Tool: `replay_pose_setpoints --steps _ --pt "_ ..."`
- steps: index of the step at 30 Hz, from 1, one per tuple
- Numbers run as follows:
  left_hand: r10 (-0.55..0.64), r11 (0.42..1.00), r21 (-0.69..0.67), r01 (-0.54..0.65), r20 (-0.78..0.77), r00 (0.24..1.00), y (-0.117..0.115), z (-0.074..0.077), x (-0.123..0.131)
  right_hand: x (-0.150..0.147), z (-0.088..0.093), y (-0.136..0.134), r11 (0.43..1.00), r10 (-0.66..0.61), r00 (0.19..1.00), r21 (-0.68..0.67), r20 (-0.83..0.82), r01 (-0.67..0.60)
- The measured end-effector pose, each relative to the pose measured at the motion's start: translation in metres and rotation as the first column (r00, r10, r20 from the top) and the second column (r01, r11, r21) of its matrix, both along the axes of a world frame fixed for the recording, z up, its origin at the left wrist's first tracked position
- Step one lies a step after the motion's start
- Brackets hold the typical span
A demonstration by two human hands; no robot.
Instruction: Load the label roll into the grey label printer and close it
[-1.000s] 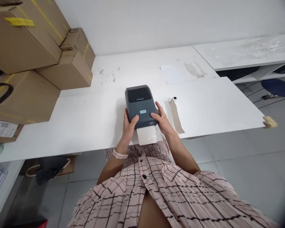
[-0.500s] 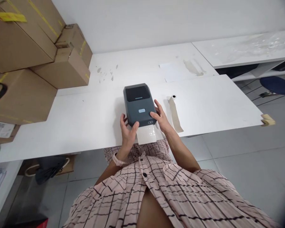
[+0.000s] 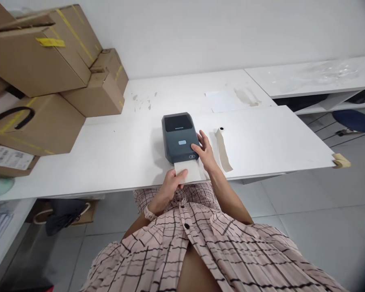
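Observation:
A dark grey label printer (image 3: 180,138) with a black window and a pale button rests on the white table. From its front edge a white paper strip (image 3: 193,172) sticks out toward me. My left hand (image 3: 172,183) is closed on this strip, thumb on top and fingers beneath. My right hand (image 3: 204,151) lies against the printer's right side, its thumb on the top near the front corner and its fingers along the side. Just to the right of that hand is a small paper roll (image 3: 221,129), partly unrolled toward the table's front edge.
Cardboard boxes (image 3: 63,61) are stacked at the left. A flat white sheet (image 3: 220,101) lies behind the printer. The table's right front corner has a tan corner guard (image 3: 341,160). Clear plastic (image 3: 334,73) lies on the far right surface, and a blue stool (image 3: 354,121) stands below.
My left hand has left the printer's front left corner and moved down onto the paper strip, gripping it. My right hand stays on the printer's right side. The view has shifted slightly.

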State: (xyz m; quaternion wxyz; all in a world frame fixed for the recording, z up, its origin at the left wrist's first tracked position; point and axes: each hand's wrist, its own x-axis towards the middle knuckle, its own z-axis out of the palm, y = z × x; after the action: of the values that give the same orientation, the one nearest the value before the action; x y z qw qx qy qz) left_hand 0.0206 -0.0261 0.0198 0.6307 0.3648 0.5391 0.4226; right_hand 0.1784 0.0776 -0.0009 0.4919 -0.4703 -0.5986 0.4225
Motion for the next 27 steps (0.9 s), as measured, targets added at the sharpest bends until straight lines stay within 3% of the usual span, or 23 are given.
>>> replay_pose_setpoints --steps 2,5,8,11,14,18,21,23,27 --pt "-0.024 1.0 0.017 0.026 -0.094 0.995 -0.006 -0.012 -0.006 0.002 0.012 -0.007 0.977 -0.09 0.977 0.21 0.193 0.049" --pt "0.009 0.998 0.065 0.003 -0.179 0.984 -0.011 -0.025 -0.018 0.002 0.029 -0.015 0.896 -0.108 0.88 0.43 0.463 -0.116" --pt "0.214 0.97 0.168 -0.173 -0.266 0.94 -0.01 -0.026 -0.033 -0.003 0.039 -0.019 0.838 -0.073 0.781 0.463 0.62 -0.289" --pt "0.41 0.896 0.322 -0.306 -0.332 0.85 0.0 -0.015 -0.042 -0.011 0.046 -0.019 0.839 -0.085 0.746 0.452 0.661 -0.304" --pt "0.435 0.857 0.433 -0.278 -0.321 0.841 0.017 -0.003 -0.041 -0.013 0.049 -0.018 0.848 -0.064 0.785 0.448 0.616 -0.282" --pt "0.337 0.895 0.377 -0.239 -0.219 0.916 0.035 0.004 -0.027 -0.002 0.034 -0.024 0.908 -0.025 0.948 0.404 0.317 -0.112" --pt "0.331 0.901 0.344 -0.262 -0.158 0.93 0.04 -0.001 -0.018 0.008 0.012 -0.031 0.974 -0.049 0.995 0.224 0.088 0.028" --pt "0.361 0.886 0.357 -0.296 -0.133 0.923 0.04 -0.007 -0.015 0.011 0.001 -0.032 0.992 -0.032 0.999 0.126 0.013 0.03" --pt "0.43 0.839 0.408 -0.36 -0.094 0.898 0.041 -0.023 -0.008 0.009 -0.01 -0.03 0.997 -0.03 0.998 0.074 -0.049 0.034"
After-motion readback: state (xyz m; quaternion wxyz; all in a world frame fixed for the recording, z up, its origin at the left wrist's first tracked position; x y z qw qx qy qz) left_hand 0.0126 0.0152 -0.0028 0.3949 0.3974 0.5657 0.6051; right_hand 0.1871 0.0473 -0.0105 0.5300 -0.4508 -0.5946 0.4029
